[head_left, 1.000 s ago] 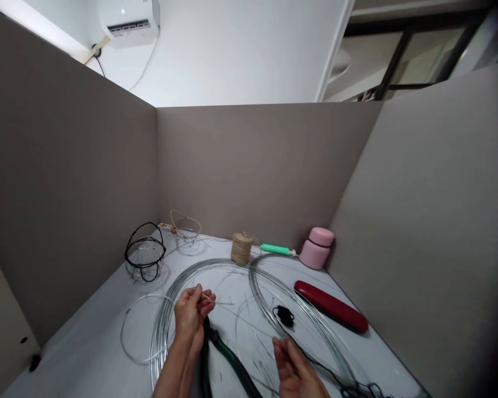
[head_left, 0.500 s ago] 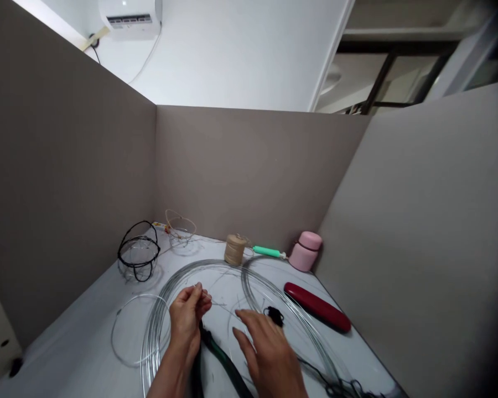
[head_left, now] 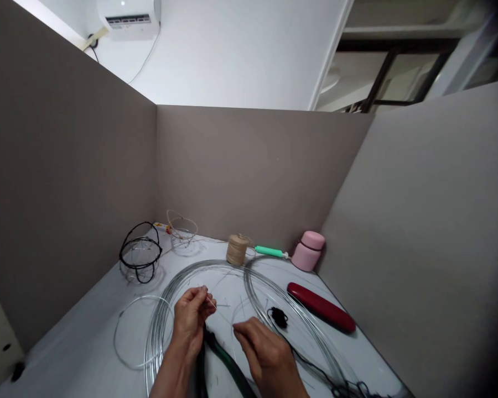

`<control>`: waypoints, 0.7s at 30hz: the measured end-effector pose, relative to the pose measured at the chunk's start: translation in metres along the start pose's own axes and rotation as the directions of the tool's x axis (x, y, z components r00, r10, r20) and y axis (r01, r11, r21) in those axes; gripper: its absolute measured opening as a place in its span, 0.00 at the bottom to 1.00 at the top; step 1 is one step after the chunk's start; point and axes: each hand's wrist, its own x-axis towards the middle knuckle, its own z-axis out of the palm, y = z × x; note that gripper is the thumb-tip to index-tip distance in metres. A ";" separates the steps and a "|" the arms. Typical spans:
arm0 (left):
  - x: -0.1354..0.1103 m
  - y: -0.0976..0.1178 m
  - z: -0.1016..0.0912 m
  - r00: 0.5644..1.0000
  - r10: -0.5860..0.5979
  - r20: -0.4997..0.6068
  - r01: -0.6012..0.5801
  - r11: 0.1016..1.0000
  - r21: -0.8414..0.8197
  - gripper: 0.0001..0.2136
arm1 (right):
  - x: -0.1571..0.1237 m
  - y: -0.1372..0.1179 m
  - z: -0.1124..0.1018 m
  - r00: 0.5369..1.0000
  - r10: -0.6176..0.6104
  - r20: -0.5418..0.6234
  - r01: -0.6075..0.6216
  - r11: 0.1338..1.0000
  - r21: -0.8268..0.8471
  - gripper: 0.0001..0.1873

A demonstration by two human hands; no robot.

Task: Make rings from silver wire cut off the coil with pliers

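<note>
Head view: the left hand point(head_left: 193, 320) pinches one end of a short thin silver wire strand point(head_left: 221, 313) over the white table point(head_left: 87, 354). The right hand point(head_left: 265, 354), fingertips pressed together, nips its other end. Green-and-black-handled pliers point(head_left: 226, 362) lie underneath.

Wire coils point(head_left: 249, 276): bare metal, silvery, smooth, bright sheen; thin wire piece point(head_left: 211, 303): same grey metal; basket point(head_left: 140, 257): black-coated wire; spool point(head_left: 236, 250): tan twine, rough, matt; jar point(head_left: 308, 250): pink plastic, satin; long case point(head_left: 321, 307): red, glossy; cutter handles point(head_left: 228, 365): dark green and black, smooth; desk point(head_left: 87, 354): white, matt; partition panels point(head_left: 253, 166): grey-brown, matt
</note>
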 end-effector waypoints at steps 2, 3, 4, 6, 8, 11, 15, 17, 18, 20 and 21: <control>-0.001 -0.003 0.002 1.000 0.012 -0.019 -0.012 1.000 0.003 0.14 | 0.002 -0.002 0.001 0.999 0.042 -0.007 -0.042 0.999 -0.003 0.08; -0.002 -0.005 0.003 0.999 0.011 -0.034 -0.011 1.000 0.004 0.14 | 0.004 -0.002 0.002 0.998 0.061 -0.013 -0.061 0.998 -0.006 0.07; -0.003 -0.007 0.005 0.999 0.006 -0.045 -0.006 1.000 0.003 0.15 | 0.005 -0.003 0.003 0.997 0.075 -0.019 -0.075 0.997 -0.009 0.07; -0.007 -0.010 0.008 0.999 -0.004 -0.032 0.004 1.000 0.005 0.15 | 0.007 -0.004 0.005 0.996 0.091 -0.014 -0.091 0.996 -0.007 0.08; -0.010 -0.012 0.010 1.000 -0.019 0.011 0.019 1.000 0.023 0.15 | 0.007 -0.003 0.005 0.994 0.111 0.009 -0.111 0.994 0.006 0.10; -0.011 -0.012 0.010 0.993 -0.062 0.096 0.055 0.995 0.082 0.14 | 0.005 0.000 0.001 0.987 0.152 0.044 -0.153 0.988 0.023 0.11; -0.010 -0.012 0.009 0.991 -0.047 0.122 0.029 0.989 0.146 0.14 | 0.005 0.002 -0.004 0.976 0.194 0.099 -0.200 0.979 0.051 0.10; -0.010 -0.012 0.009 0.994 -0.030 0.109 0.013 0.988 0.152 0.14 | 0.007 0.000 -0.004 0.974 0.201 0.102 -0.209 0.975 0.079 0.09; -0.011 -0.012 0.009 0.994 -0.027 0.106 0.011 0.989 0.147 0.14 | 0.009 -0.001 -0.003 0.974 0.202 0.101 -0.211 0.973 0.097 0.09; -0.012 -0.011 0.010 0.994 -0.013 0.110 -0.003 0.990 0.144 0.14 | 0.011 -0.003 -0.001 0.975 0.200 0.098 -0.211 0.969 0.127 0.10; -0.012 -0.010 0.010 0.994 -0.001 0.113 -0.016 0.989 0.148 0.14 | 0.011 -0.004 0.000 0.976 0.195 0.096 -0.207 0.969 0.136 0.11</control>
